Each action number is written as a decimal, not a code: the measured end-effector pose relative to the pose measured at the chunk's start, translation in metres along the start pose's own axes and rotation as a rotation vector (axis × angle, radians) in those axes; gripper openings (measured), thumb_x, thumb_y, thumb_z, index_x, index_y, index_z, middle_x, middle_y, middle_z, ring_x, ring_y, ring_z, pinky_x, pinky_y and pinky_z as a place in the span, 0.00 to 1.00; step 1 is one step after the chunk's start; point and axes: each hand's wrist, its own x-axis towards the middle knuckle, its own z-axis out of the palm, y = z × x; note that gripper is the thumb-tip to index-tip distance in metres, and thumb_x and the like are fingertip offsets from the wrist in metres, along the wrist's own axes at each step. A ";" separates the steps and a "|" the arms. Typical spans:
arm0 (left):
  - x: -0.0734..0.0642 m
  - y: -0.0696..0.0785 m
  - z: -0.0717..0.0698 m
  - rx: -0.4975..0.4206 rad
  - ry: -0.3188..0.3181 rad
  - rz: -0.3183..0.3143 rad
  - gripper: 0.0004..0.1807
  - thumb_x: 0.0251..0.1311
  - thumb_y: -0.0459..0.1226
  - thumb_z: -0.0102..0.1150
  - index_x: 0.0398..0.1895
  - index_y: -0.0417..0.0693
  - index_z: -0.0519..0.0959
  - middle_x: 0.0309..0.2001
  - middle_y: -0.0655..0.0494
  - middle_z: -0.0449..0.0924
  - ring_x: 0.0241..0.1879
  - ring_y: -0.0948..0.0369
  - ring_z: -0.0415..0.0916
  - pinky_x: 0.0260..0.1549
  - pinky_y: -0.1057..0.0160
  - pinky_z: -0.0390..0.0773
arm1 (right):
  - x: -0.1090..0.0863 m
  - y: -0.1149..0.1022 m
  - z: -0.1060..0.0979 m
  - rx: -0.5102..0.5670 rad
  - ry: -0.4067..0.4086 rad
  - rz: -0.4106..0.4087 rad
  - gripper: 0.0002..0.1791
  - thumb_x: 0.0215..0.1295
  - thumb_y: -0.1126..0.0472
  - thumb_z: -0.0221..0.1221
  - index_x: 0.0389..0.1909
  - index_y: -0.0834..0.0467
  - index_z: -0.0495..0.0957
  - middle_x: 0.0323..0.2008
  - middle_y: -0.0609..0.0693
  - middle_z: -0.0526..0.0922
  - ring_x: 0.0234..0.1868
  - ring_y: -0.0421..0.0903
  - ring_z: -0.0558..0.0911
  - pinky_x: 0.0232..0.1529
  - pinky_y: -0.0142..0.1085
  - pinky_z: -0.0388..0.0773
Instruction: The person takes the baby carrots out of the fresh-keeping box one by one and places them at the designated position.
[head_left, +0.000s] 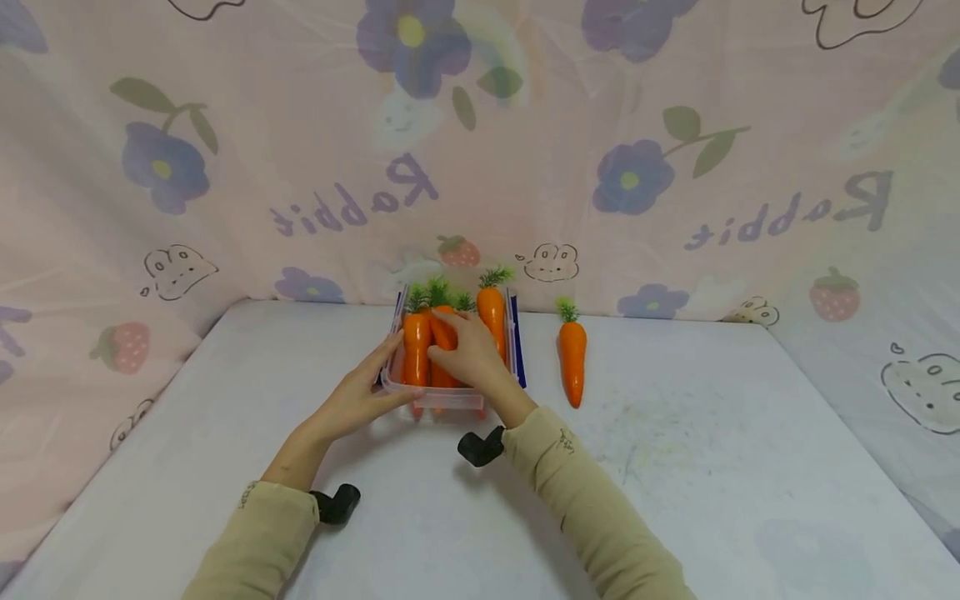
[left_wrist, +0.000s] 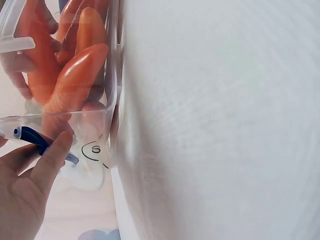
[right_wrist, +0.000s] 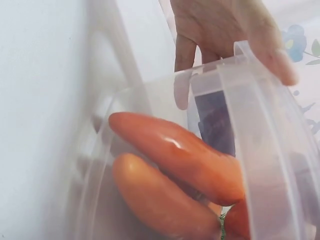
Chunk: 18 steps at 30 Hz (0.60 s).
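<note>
Several toy carrots point(head_left: 417, 350) with green leafy tops lie in a clear plastic container point(head_left: 442, 398), their tops toward the back. My right hand point(head_left: 474, 350) reaches into the container and grips one carrot point(left_wrist: 42, 65) between thumb and fingers; part of that carrot is hidden. At the near left corner my left hand point(head_left: 356, 402) rests on the container, its fingers straight along the left wall and its thumb along the front rim. Close to those fingers is a blue latch point(left_wrist: 34, 137). Through the front wall, carrot tips point(right_wrist: 170, 145) show in the right wrist view.
One more carrot point(head_left: 573, 362) lies on the white table point(head_left: 712, 467), right of the container. Another blue latch point(head_left: 517, 342) hangs on the container's right side. A printed pink curtain point(head_left: 525, 150) stands behind the table and at both sides.
</note>
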 end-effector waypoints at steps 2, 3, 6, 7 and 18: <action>0.000 0.000 0.000 -0.002 -0.002 0.001 0.50 0.59 0.53 0.62 0.77 0.57 0.44 0.77 0.47 0.38 0.74 0.41 0.43 0.65 0.36 0.57 | 0.000 0.000 0.000 0.015 0.029 -0.001 0.29 0.61 0.55 0.60 0.65 0.52 0.71 0.64 0.60 0.70 0.64 0.59 0.69 0.65 0.56 0.66; 0.000 0.000 0.000 -0.001 -0.002 -0.002 0.50 0.59 0.54 0.62 0.77 0.58 0.44 0.77 0.47 0.38 0.74 0.41 0.43 0.65 0.35 0.56 | -0.001 0.000 0.000 0.026 0.040 0.003 0.29 0.61 0.55 0.60 0.65 0.52 0.72 0.63 0.60 0.71 0.63 0.58 0.70 0.64 0.55 0.67; 0.000 0.000 -0.001 0.000 -0.001 -0.002 0.50 0.58 0.54 0.62 0.77 0.59 0.44 0.77 0.47 0.38 0.74 0.41 0.43 0.65 0.34 0.55 | -0.001 0.001 0.000 0.065 0.077 0.008 0.28 0.61 0.55 0.61 0.63 0.51 0.73 0.62 0.60 0.72 0.61 0.58 0.72 0.63 0.54 0.69; -0.001 0.000 -0.001 0.003 0.001 -0.002 0.50 0.58 0.54 0.62 0.77 0.59 0.44 0.77 0.47 0.38 0.74 0.40 0.44 0.65 0.33 0.55 | 0.000 0.001 0.000 0.077 0.092 0.006 0.28 0.60 0.55 0.61 0.63 0.51 0.74 0.61 0.60 0.72 0.60 0.58 0.72 0.62 0.54 0.69; -0.001 0.000 -0.001 -0.026 -0.007 0.010 0.49 0.60 0.51 0.62 0.77 0.58 0.44 0.77 0.45 0.38 0.73 0.39 0.45 0.64 0.37 0.60 | -0.004 0.002 0.001 0.111 0.209 -0.087 0.29 0.58 0.58 0.61 0.64 0.52 0.73 0.65 0.61 0.68 0.61 0.60 0.72 0.58 0.53 0.74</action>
